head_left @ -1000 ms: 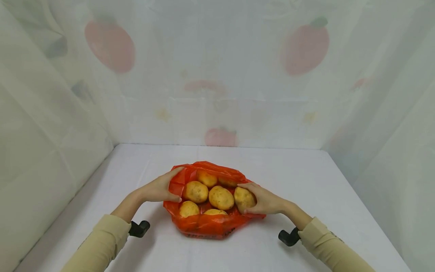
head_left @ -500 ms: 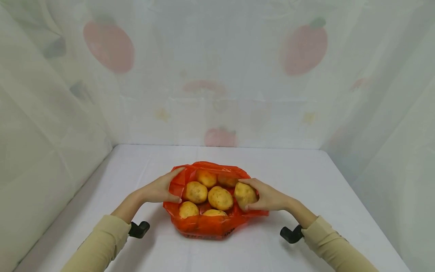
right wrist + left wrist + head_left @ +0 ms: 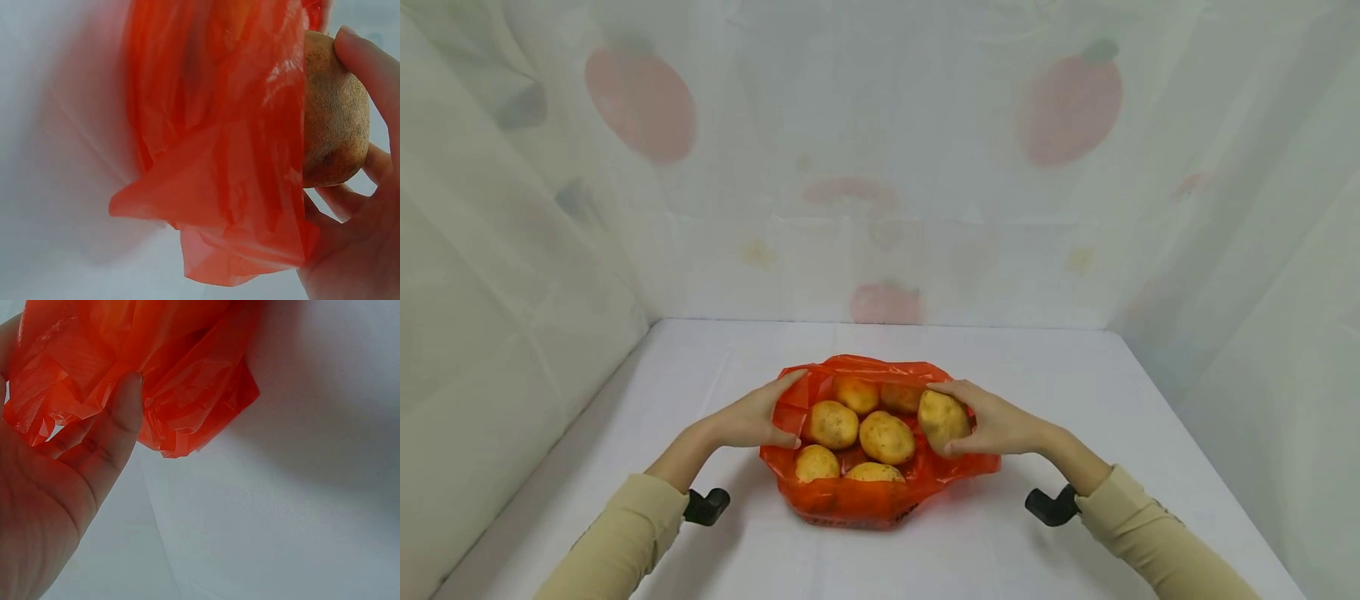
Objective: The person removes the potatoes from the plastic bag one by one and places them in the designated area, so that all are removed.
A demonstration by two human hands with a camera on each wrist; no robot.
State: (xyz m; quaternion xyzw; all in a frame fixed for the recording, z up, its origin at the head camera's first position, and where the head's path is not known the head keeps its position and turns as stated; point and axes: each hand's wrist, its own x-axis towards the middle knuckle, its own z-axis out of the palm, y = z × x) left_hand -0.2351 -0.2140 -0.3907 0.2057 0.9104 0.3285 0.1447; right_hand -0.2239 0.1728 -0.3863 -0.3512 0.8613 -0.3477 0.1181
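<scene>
A red plastic bag (image 3: 865,503) lies on the table with its mouth spread wide, and several yellow-brown potatoes (image 3: 887,437) sit inside. On the bag's left side, my left hand (image 3: 752,417) holds the rim, thumb toward the front and fingers toward the back. Thin crumpled plastic (image 3: 181,394) shows around that thumb in the left wrist view. At the right end of the mouth my right hand (image 3: 1000,421) grips one potato (image 3: 943,421) between thumb and fingers. In the right wrist view the bag's side partly covers this potato (image 3: 334,112).
The table (image 3: 1037,367) has a white cover. Pale cloth walls (image 3: 880,167) with faint fruit prints enclose it at the back and both sides. Black wrist mounts (image 3: 1051,505) hang below each forearm.
My right hand has lifted the right-hand potato slightly up and to the right, and the bag's right edge has spread outward. The left hand has stayed in place.
</scene>
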